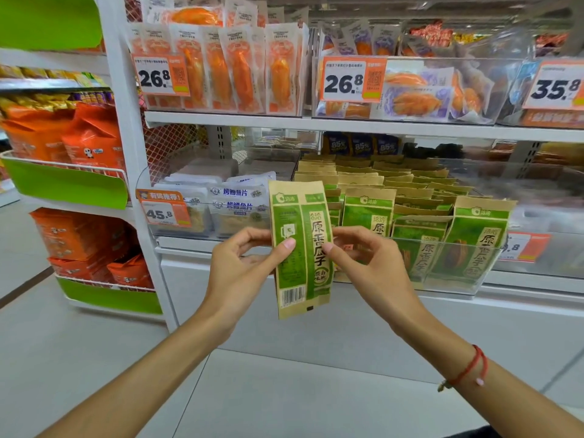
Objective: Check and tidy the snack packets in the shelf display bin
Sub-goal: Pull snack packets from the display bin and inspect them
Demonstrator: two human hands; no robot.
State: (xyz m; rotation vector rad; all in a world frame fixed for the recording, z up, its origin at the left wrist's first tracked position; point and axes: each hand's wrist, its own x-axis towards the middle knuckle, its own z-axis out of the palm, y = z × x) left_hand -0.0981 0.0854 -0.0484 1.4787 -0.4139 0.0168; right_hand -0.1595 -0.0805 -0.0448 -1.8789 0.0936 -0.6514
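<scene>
The held green packet (301,248) hid the bin's front-left packets, the 35.8 price tag (554,85) was cut by the right edge, and the lower tag (524,246) read only ".8".

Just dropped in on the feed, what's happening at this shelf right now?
A person is holding one green and tan snack packet upright in front of the shelf, the left hand pinching its left edge and the right hand its right edge. It is out of the clear display bin, where matching packets stand in rows; the front ones lean unevenly. The held packet is not back in the bin yet.
</scene>
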